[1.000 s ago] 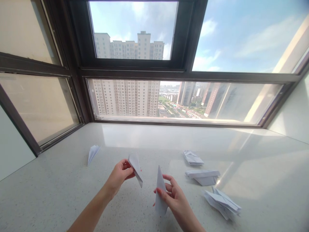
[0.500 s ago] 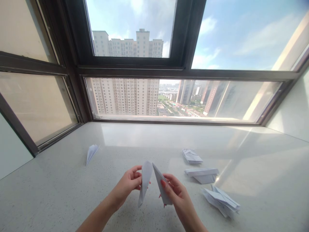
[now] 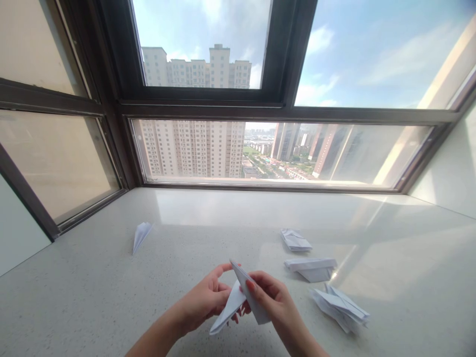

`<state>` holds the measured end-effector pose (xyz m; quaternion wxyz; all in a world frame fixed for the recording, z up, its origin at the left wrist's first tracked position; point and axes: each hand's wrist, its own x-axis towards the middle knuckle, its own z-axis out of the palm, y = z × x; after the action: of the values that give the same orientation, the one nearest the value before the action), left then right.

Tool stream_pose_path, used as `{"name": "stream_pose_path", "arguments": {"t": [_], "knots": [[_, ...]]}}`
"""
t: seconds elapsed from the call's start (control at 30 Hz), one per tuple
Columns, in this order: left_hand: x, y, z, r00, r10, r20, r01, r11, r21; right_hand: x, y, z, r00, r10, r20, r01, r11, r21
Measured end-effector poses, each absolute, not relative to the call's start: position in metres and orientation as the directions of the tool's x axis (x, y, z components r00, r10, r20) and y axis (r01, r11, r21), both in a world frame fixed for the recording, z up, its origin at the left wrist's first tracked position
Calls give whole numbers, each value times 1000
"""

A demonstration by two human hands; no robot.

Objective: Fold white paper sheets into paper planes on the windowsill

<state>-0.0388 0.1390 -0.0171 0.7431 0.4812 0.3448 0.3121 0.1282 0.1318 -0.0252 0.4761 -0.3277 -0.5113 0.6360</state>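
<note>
Above the pale speckled stone window ledge (image 3: 92,297), two bare hands close together in the lower middle. Left hand (image 3: 206,302) curled around a folded white paper piece (image 3: 226,313), fingers narrow and pinched on it, long point slanting down and to the left just over the ledge. Right hand (image 3: 273,300) pinched on a second folded white paper piece (image 3: 248,292), thumb with red-painted nail on top, tip pointing up and away toward the window. Both paper pieces crossing and touching between the hands; whether joined, cannot tell. Right of the hands on the ledge, a loose heap of folded white paper planes (image 3: 340,307), nearest to the right wrist but apart from it. Farther back on the ledge, a flat folded white paper shape (image 3: 311,268), and beyond that a crumpled white folded paper (image 3: 295,240). Far left on the ledge, well apart from the hands, a small white paper dart (image 3: 140,235) near the dark brown window frame (image 3: 122,148). Ledge between the hands and the window bare and glossy, nothing blocking the hands.
</note>
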Motion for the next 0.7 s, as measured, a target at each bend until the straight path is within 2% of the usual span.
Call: {"name": "stream_pose_path", "arguments": {"t": [0.13, 0.23, 0.3, 0.5, 0.6, 0.7], "knots": [[-42, 137, -16, 489, 867, -93, 38, 85, 996, 132, 140, -29, -192, 981, -28, -361, -98, -927], [-40, 136, -14, 434, 898, 72, 169, -159, 973, 131, 142, -30, -197, 977, -77, -411, -153, -899], [-39, 137, -15, 405, 904, 136, 185, -226, 956, 129, 141, -31, -217, 972, -86, -405, -170, -898], [-43, 148, -21, 243, 970, 6, 170, -49, 984, 132, 138, -28, -85, 995, -59, -212, -76, -974], [-43, 148, -21, 287, 957, -37, 47, 25, 999, 135, 135, -22, -34, 998, 59, -121, 55, -991], [-37, 142, -19, 399, 913, -82, -76, 122, 990, 133, 130, -18, -77, 989, 125, -78, 119, -990]]}}
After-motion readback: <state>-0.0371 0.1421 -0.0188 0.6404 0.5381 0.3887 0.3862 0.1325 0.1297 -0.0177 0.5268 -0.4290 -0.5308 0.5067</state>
